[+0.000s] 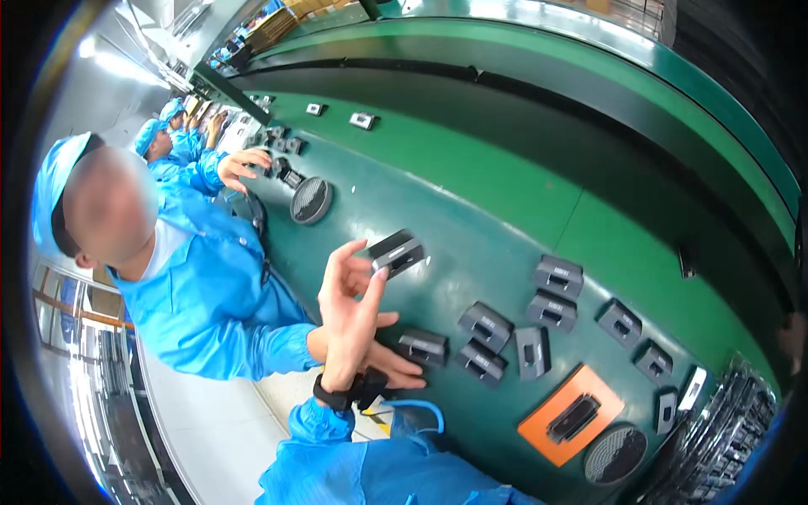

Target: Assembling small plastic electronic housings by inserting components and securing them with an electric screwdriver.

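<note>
My left hand (348, 303), with a black band at the wrist, is raised above the green bench. Its thumb and fingers pinch a small black box-shaped housing (396, 253) with a lighter front edge. Just below, a co-worker's hand (394, 367) lies flat on the bench beside another black housing (423, 347). Several similar slotted housings (486, 326) are scattered to the right of that hand. Nearer me lies an orange square plate (539, 421) with a black oblong part (573, 418) on it. My right hand is not in view.
A round dark mesh-topped disc (615, 454) sits beside the orange plate, and clear-black trays (715, 433) stack at the right. Beyond the bench runs a green conveyor belt (539, 194) carrying small housings (362, 120). Co-workers in blue (194, 278) sit along the left.
</note>
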Demonstrator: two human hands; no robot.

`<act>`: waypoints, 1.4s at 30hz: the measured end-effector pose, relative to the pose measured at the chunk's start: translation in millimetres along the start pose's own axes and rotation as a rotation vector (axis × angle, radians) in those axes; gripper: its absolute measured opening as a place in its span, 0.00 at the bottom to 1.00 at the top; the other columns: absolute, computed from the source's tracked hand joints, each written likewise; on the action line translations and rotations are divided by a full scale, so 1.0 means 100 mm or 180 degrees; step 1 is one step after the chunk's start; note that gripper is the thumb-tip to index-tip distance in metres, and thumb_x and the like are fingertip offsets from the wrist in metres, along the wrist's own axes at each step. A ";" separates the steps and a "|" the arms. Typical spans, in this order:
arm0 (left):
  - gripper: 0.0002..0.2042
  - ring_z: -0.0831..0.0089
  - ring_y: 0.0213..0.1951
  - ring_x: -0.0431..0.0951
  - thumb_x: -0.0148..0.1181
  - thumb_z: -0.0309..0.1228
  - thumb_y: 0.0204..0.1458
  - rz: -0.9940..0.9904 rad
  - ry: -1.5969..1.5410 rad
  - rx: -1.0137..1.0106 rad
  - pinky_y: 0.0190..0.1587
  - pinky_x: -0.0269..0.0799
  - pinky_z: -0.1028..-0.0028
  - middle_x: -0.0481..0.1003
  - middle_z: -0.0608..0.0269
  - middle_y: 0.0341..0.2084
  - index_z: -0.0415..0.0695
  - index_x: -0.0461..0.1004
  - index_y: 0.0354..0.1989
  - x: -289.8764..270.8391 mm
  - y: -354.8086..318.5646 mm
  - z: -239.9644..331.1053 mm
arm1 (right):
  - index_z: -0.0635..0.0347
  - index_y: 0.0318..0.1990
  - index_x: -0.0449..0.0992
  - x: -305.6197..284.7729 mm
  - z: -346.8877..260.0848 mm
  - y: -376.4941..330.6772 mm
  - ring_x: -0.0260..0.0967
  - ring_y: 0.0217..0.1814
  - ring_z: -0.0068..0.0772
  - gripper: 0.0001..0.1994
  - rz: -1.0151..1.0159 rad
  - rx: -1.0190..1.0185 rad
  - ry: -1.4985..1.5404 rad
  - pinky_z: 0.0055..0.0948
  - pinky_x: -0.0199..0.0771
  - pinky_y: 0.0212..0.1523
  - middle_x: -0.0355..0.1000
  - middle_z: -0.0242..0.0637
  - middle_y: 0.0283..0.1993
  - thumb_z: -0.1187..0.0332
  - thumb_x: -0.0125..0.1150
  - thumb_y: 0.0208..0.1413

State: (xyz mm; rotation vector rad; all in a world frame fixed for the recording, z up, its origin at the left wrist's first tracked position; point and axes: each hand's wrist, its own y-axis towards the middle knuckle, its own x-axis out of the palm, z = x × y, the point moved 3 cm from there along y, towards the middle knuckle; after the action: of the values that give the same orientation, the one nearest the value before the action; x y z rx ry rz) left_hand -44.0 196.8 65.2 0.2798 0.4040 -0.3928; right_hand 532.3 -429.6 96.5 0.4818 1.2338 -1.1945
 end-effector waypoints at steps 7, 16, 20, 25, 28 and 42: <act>0.12 0.79 0.26 0.77 0.64 0.23 0.59 -0.0833 -0.0525 -0.0570 0.27 0.74 0.78 0.79 0.60 0.30 0.34 0.77 0.50 -0.01 0.16 -0.51 | 0.62 0.66 0.68 -0.23 -0.94 -0.33 0.61 0.72 0.53 0.32 0.1529 -0.0663 0.0810 0.39 0.62 0.71 0.64 0.54 0.68 0.73 0.69 0.51; 0.18 0.68 0.31 0.78 0.70 0.36 0.56 0.0227 0.1941 0.2344 0.36 0.77 0.68 0.79 0.57 0.33 0.42 0.77 0.51 -0.34 0.22 -0.77 | 0.61 0.62 0.74 -1.52 -3.37 -2.51 0.69 0.63 0.56 0.33 0.1591 -0.2097 0.1239 0.40 0.75 0.59 0.68 0.52 0.65 0.74 0.74 0.43; 0.06 0.82 0.22 0.68 0.61 0.27 0.64 -0.0306 0.0131 0.0725 0.24 0.63 0.76 0.73 0.70 0.26 0.41 0.78 0.46 -0.49 -0.31 0.08 | 0.60 0.63 0.74 -1.42 -3.48 -2.93 0.72 0.61 0.54 0.31 0.0684 -0.2367 0.2157 0.40 0.78 0.57 0.69 0.49 0.65 0.72 0.74 0.48; 0.14 0.77 0.32 0.75 0.65 0.24 0.57 -0.2568 -0.0564 0.1732 0.35 0.71 0.76 0.78 0.62 0.38 0.39 0.78 0.52 0.55 -1.24 0.45 | 0.52 0.69 0.69 -0.49 -3.70 -2.93 0.67 0.69 0.36 0.33 0.0235 -0.1352 0.3827 0.41 0.75 0.65 0.67 0.36 0.68 0.72 0.73 0.55; 0.22 0.77 0.37 0.77 0.66 0.24 0.58 -0.3136 -0.0659 0.1266 0.41 0.75 0.75 0.79 0.59 0.42 0.37 0.72 0.61 1.00 -1.57 0.40 | 0.63 0.71 0.63 -0.08 -4.07 -2.99 0.64 0.72 0.36 0.38 0.0488 -0.1319 0.5531 0.41 0.71 0.69 0.64 0.42 0.70 0.81 0.71 0.52; 0.17 0.54 0.50 0.70 0.72 0.26 0.41 -0.4280 -0.1208 0.3608 0.53 0.71 0.60 0.67 0.53 0.52 0.50 0.81 0.43 0.93 -1.68 0.79 | 0.53 0.79 0.41 0.14 -4.38 -3.77 0.62 0.73 0.38 0.57 -0.1629 -0.2170 0.6155 0.39 0.76 0.62 0.47 0.43 0.81 0.87 0.74 0.46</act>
State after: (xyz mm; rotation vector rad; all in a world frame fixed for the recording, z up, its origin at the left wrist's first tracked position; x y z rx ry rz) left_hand -10.3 -8.3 64.1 1.0082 -0.1198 -1.9777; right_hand -1.3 -213.6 50.3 0.8090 3.3807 -0.2476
